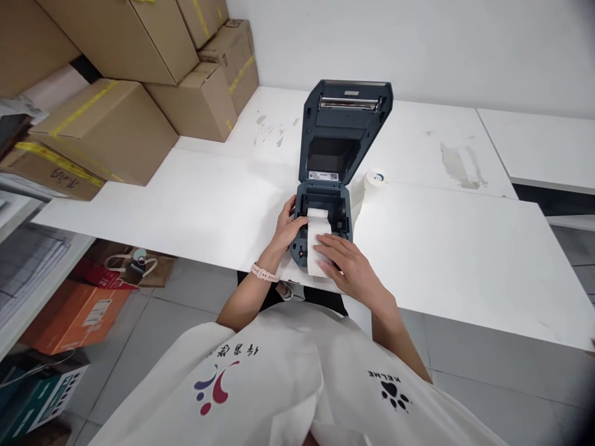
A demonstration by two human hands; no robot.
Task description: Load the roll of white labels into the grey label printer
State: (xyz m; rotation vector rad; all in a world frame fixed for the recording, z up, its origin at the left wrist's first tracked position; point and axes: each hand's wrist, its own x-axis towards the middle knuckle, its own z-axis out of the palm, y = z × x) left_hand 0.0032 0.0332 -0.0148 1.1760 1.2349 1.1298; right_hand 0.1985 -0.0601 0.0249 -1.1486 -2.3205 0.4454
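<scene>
A dark blue-grey label printer [320, 133] stands on the white table with its lid raised. White label paper [318, 251] runs out of its bay and over the front edge. My left hand [287, 229] grips the printer's left side wall, fingers outside and thumb reaching in by the edge of the paper. The fingers of my right hand [346, 263] are stretched out, their tips resting on the paper strip. Behind the printer's right side lies a loose white paper roll [374, 179] with a trailing end.
Cardboard boxes [105, 127] are stacked at the table's left end. The white table [446, 248] extends right along the wall, with a peeled patch on top. Below at left are an orange box [77, 316], a teal box [41, 396] and a low shelf [46, 288].
</scene>
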